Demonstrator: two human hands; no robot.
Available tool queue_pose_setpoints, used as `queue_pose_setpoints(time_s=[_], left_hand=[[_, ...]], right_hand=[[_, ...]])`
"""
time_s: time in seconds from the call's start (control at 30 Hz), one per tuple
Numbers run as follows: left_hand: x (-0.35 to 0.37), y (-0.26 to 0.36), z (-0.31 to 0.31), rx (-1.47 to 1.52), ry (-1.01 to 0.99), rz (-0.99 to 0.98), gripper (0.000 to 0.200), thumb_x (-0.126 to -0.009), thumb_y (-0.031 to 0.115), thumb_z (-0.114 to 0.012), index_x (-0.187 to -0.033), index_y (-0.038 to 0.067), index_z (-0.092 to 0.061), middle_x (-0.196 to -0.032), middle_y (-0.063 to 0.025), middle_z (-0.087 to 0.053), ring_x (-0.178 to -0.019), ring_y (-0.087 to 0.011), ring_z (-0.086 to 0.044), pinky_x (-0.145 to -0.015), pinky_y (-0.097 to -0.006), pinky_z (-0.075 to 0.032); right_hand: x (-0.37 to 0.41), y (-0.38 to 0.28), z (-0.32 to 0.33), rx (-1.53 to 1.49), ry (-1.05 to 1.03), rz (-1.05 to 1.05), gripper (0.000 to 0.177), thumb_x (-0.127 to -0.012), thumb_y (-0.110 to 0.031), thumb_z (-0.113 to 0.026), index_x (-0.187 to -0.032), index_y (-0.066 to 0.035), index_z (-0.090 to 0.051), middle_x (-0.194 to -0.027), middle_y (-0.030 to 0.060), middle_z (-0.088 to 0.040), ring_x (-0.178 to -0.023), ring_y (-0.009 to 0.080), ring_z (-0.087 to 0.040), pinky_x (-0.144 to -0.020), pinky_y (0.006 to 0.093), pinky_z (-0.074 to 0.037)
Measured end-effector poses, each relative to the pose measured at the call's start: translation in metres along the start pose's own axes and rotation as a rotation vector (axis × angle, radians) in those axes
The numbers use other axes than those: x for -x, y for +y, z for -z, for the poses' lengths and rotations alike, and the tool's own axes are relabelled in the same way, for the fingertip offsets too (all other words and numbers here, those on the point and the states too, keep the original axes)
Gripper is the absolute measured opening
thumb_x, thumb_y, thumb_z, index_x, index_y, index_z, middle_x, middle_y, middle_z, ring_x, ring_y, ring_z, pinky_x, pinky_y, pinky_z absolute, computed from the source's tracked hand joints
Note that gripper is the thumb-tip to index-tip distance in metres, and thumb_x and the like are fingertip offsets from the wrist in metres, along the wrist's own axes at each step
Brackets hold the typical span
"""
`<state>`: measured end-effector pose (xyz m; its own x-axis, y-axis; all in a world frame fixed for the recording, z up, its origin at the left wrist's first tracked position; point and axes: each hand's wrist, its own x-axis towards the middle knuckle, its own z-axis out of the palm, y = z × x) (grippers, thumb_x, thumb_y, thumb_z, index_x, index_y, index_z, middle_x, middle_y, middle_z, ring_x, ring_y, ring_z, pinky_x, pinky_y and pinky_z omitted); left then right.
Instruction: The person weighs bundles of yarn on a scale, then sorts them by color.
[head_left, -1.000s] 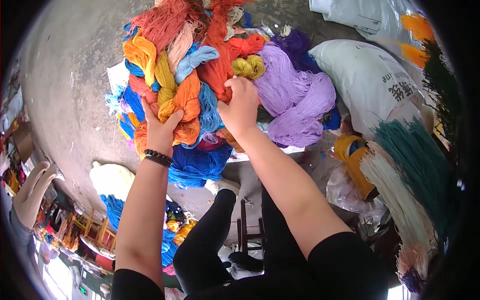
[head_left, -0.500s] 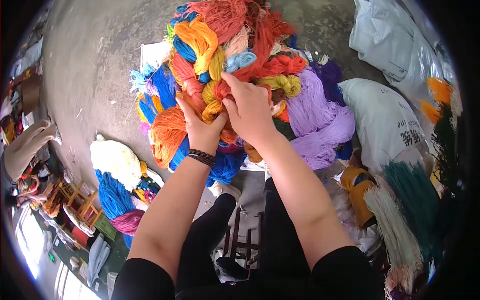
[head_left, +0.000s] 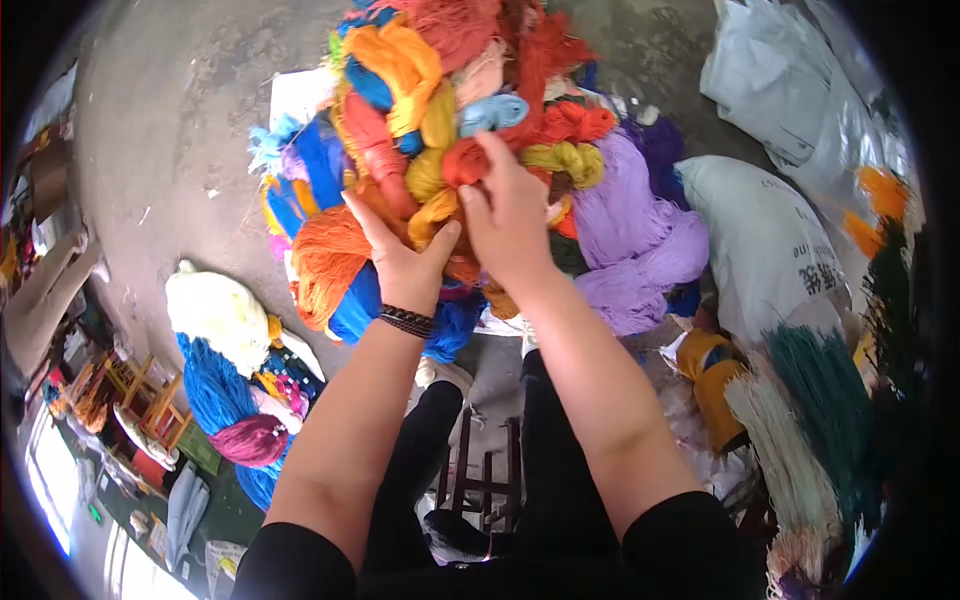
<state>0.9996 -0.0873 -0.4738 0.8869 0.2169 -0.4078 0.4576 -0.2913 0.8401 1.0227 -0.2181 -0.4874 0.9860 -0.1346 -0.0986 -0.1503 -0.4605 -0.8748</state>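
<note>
A big heap of coloured yarn skeins fills the space in front of me. My left hand (head_left: 408,265) rests at its near side with thumb and forefinger spread wide, beside an orange skein (head_left: 338,255) and the end of a yellow-orange skein (head_left: 434,214). My right hand (head_left: 512,225) reaches into the middle, its fingers curled against a small red skein (head_left: 464,161); its other fingertips are hidden. Just beyond lie a light blue skein (head_left: 493,115) and a mustard skein (head_left: 437,118). A lilac skein (head_left: 635,230) spreads to the right of that hand.
White printed sacks (head_left: 765,240) and a plastic bag (head_left: 765,85) stand on the right, with teal yarn (head_left: 825,400) nearer me. Cream yarn (head_left: 222,312) and blue yarn (head_left: 212,382) lie at left. Dark stool legs (head_left: 487,485) show between my feet. Another person's arm (head_left: 50,300) is at far left.
My right forefinger has shifted right and away from me, and the red skein has moved the same way. The left hand stays nearly in place. The view has tilted slightly.
</note>
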Motion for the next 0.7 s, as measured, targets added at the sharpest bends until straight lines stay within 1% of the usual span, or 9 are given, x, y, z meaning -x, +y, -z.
queue_pose_setpoints(time_s=[0.03,0.1,0.13,0.17,0.2,0.27,0.3,0.5,0.7], left_hand=[[-0.006,-0.013,-0.004,-0.122,0.015,-0.164,0.119,-0.069,0.01,-0.08,-0.15,0.003,0.007,-0.149,-0.02,-0.022,-0.134,-0.0257,-0.03,-0.111,-0.0357,-0.027],[-0.015,-0.031,-0.011,-0.398,0.054,-0.262,0.12,-0.069,0.022,-0.08,-0.147,-0.003,0.007,-0.146,-0.0304,-0.022,-0.135,-0.0413,-0.025,-0.113,-0.0458,-0.021],[-0.018,-0.048,-0.01,-0.46,0.092,-0.246,0.108,-0.072,0.018,-0.077,-0.149,0.0,-0.004,-0.145,-0.027,-0.028,-0.132,-0.0379,-0.033,-0.113,-0.0465,-0.019],[-0.015,-0.043,-0.023,-0.445,0.065,-0.25,0.108,-0.072,0.018,-0.077,-0.149,0.0,-0.004,-0.145,-0.027,-0.028,-0.132,-0.0379,-0.033,-0.113,-0.0465,-0.019],[-0.016,-0.04,-0.025,-0.412,0.017,-0.229,0.107,-0.072,0.017,-0.077,-0.149,0.0,-0.005,-0.145,-0.0263,-0.028,-0.132,-0.0372,-0.034,-0.113,-0.0462,-0.02],[-0.021,-0.035,-0.019,-0.361,-0.064,-0.189,0.105,-0.072,0.014,-0.076,-0.149,0.001,-0.007,-0.145,-0.0249,-0.03,-0.131,-0.0359,-0.036,-0.113,-0.0456,-0.021],[-0.027,-0.034,-0.006,-0.34,-0.104,-0.168,0.104,-0.072,0.013,-0.076,-0.149,0.002,-0.008,-0.144,-0.0242,-0.031,-0.13,-0.0353,-0.036,-0.113,-0.0453,-0.022],[-0.06,-0.023,0.046,-0.257,-0.34,-0.026,0.098,-0.071,0.005,-0.073,-0.148,0.004,-0.014,-0.143,-0.0199,-0.035,-0.127,-0.0314,-0.041,-0.111,-0.0435,-0.026],[-0.102,-0.01,0.071,-0.172,-0.521,0.126,0.093,-0.07,-0.002,-0.071,-0.148,0.006,-0.02,-0.141,-0.0157,-0.04,-0.125,-0.0275,-0.045,-0.11,-0.0416,-0.031]], right_hand=[[-0.002,-0.007,-0.001,0.139,0.029,0.041,0.052,-0.08,-0.01,-0.06,-0.129,0.004,-0.046,-0.093,0.019,-0.064,-0.088,0.0356,-0.061,-0.078,0.0459,-0.045],[0.0,-0.014,-0.012,0.111,0.084,0.039,0.054,-0.081,-0.016,-0.058,-0.13,0.001,-0.044,-0.099,0.0188,-0.062,-0.09,0.0372,-0.058,-0.08,0.0488,-0.042],[-0.003,-0.024,-0.012,0.042,-0.021,-0.062,0.057,-0.08,-0.021,-0.057,-0.131,0.001,-0.044,-0.099,0.0178,-0.061,-0.09,0.0356,-0.057,-0.078,0.0487,-0.041],[0.001,-0.034,-0.013,0.061,0.038,-0.004,0.06,-0.08,-0.026,-0.059,-0.131,0.0,-0.044,-0.096,0.0162,-0.06,-0.088,0.0333,-0.056,-0.076,0.0472,-0.04],[0.003,-0.047,-0.025,0.134,0.077,-0.077,0.066,-0.078,-0.033,-0.06,-0.132,0.0,-0.042,-0.095,0.0155,-0.059,-0.087,0.0319,-0.055,-0.074,0.0466,-0.038],[0.009,-0.06,-0.029,0.07,0.143,-0.019,0.071,-0.076,-0.036,-0.063,-0.132,0.0,-0.041,-0.095,0.0157,-0.059,-0.088,0.0332,-0.055,-0.076,0.0477,-0.038],[0.01,-0.065,-0.031,0.035,0.076,-0.05,0.075,-0.073,-0.037,-0.067,-0.134,-0.001,-0.04,-0.097,0.015,-0.057,-0.093,0.0333,-0.053,-0.078,0.0485,-0.036],[0.011,-0.087,-0.049,-0.016,0.04,-0.08,0.078,-0.07,-0.023,-0.068,-0.138,-0.001,-0.037,-0.112,0.0177,-0.051,-0.116,0.0361,-0.045,-0.096,0.0485,-0.031],[-0.009,-0.087,-0.073,-0.035,0.113,-0.176,0.057,-0.073,-0.011,-0.062,-0.128,-0.005,-0.048,-0.103,0.0108,-0.054,-0.107,0.0289,-0.049,-0.086,0.0436,-0.036]])
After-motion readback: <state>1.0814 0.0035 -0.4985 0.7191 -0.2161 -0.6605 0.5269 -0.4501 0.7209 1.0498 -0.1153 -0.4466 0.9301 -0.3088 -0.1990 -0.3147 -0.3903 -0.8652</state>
